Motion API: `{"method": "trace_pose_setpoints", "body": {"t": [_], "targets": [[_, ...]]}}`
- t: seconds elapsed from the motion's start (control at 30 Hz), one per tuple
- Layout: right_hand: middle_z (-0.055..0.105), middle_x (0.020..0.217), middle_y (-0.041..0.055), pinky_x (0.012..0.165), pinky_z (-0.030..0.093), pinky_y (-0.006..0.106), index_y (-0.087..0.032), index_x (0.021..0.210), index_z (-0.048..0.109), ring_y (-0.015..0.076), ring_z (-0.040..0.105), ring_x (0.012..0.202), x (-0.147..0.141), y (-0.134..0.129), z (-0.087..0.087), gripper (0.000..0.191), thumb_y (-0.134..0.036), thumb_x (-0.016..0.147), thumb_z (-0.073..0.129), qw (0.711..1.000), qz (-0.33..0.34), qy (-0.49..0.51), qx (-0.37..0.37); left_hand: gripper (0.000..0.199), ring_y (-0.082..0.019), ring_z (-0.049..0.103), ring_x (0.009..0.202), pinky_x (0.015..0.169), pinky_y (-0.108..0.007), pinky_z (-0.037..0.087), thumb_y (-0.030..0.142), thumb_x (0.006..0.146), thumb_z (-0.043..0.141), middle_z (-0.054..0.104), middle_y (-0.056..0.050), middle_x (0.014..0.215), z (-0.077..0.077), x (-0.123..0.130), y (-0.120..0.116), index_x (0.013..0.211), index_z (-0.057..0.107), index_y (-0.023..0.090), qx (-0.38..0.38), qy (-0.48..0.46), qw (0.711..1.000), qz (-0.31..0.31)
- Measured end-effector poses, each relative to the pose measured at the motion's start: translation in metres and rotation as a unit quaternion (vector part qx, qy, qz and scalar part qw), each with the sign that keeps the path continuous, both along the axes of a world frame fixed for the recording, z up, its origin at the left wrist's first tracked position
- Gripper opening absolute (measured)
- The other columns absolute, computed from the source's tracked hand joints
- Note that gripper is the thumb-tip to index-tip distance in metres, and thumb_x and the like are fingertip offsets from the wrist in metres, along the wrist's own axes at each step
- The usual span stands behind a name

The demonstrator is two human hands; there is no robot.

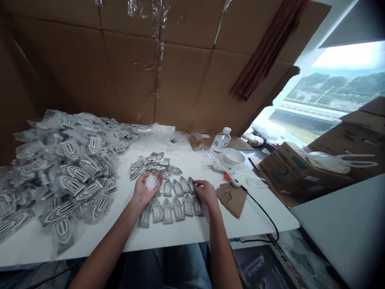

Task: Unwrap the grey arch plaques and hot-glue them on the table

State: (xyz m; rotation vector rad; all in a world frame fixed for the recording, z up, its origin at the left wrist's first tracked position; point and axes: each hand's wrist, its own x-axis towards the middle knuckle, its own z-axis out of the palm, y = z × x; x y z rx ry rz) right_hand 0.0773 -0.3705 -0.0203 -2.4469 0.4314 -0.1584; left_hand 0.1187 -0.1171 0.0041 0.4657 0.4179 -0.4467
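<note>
My left hand (143,189) is turned palm up and cups a small clump of white, translucent pieces (150,182), too fine to name. At the right end of the rows, my right hand (206,193) has its fingertips pinched together over a grey arch-shaped piece (191,184). Whatever sits between those fingertips is too small to make out. Two rows of similar arch-shaped pieces (167,211) lie between my hands, backs up. Just beyond my left hand is a loose heap of arch-shaped pieces (150,161) with white and dark patterns.
A large pile of plastic-bagged arch pieces (70,180) covers the table's left side. On the right are a hot glue gun (233,179) with a black cord, a cardboard scrap (231,198), a white bowl (234,156) and a clear bottle (220,143). Cardboard (186,84) walls the back.
</note>
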Motion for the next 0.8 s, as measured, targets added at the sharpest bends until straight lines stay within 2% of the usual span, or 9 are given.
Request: {"method": "trace_pose_setpoints", "body": {"t": [0.13,0.27,0.33,0.4,0.5,0.63,0.8], "targets": [[0.067,0.093,0.0043,0.072,0.04,0.024,-0.02,0.105,0.071,0.0158,0.058,0.079,0.001,0.0,0.0,0.04,-0.02,0.071,0.05,1.0,-0.005,0.0,0.004,0.024,-0.023,0.066,0.092,0.072,-0.033,0.057,0.016,0.075,0.044,0.065,-0.015,0.094,0.0,0.0,0.0,0.096,0.055,0.011,0.0,-0.001,1.0,0.0],[0.065,0.09,0.0043,0.07,0.041,0.025,-0.018,0.106,0.069,0.0142,0.056,0.072,-0.001,0.01,0.012,0.038,-0.029,0.074,0.052,0.998,-0.022,-0.046,0.04,0.023,-0.024,0.066,0.092,0.073,-0.033,0.057,0.016,0.076,0.045,0.065,-0.016,0.096,0.001,-0.001,-0.001,0.095,0.056,0.01,-0.004,-0.005,1.0,-0.008],[0.065,0.086,0.0043,0.068,0.041,0.025,-0.017,0.102,0.069,0.0128,0.053,0.066,-0.003,0.023,0.022,0.036,-0.035,0.076,0.053,0.994,-0.009,-0.061,0.085,0.023,-0.025,0.066,0.092,0.073,-0.034,0.057,0.017,0.077,0.044,0.065,-0.016,0.098,0.003,-0.002,-0.002,0.095,0.056,0.01,-0.006,-0.009,1.0,-0.027],[0.064,0.084,0.0039,0.064,0.041,0.025,-0.018,0.102,0.069,0.0119,0.052,0.062,-0.004,0.042,0.031,0.037,-0.041,0.076,0.054,0.989,0.041,-0.056,0.129,0.023,-0.024,0.066,0.092,0.073,-0.033,0.057,0.017,0.079,0.043,0.065,-0.016,0.099,0.004,-0.003,-0.003,0.097,0.056,0.01,-0.005,-0.015,0.998,-0.054],[0.065,0.086,0.0042,0.062,0.041,0.024,-0.018,0.102,0.067,0.0115,0.052,0.064,-0.004,0.07,0.037,0.039,-0.046,0.078,0.054,0.982,0.085,-0.065,0.154,0.025,-0.023,0.067,0.092,0.073,-0.032,0.057,0.017,0.081,0.043,0.065,-0.016,0.099,0.004,-0.004,-0.004,0.101,0.055,0.01,0.006,-0.025,0.995,-0.1],[0.063,0.092,0.0063,0.064,0.042,0.024,-0.015,0.095,0.065,0.0126,0.053,0.069,0.001,0.091,0.032,0.033,-0.042,0.078,0.056,0.981,0.088,-0.093,0.146,0.024,-0.02,0.067,0.084,0.074,-0.03,0.056,0.018,0.084,0.041,0.065,-0.014,0.092,0.003,-0.006,-0.006,0.101,0.055,0.01,0.015,-0.038,0.986,-0.159],[0.061,0.086,0.0049,0.068,0.042,0.025,-0.016,0.08,0.066,0.0135,0.053,0.073,0.005,0.094,0.027,0.016,-0.027,0.073,0.057,0.974,0.101,-0.127,0.156,0.023,-0.018,0.067,0.076,0.072,-0.03,0.056,0.019,0.085,0.042,0.065,-0.012,0.09,0.005,-0.009,-0.007,0.102,0.054,0.01,0.025,-0.045,0.98,-0.191]]}}
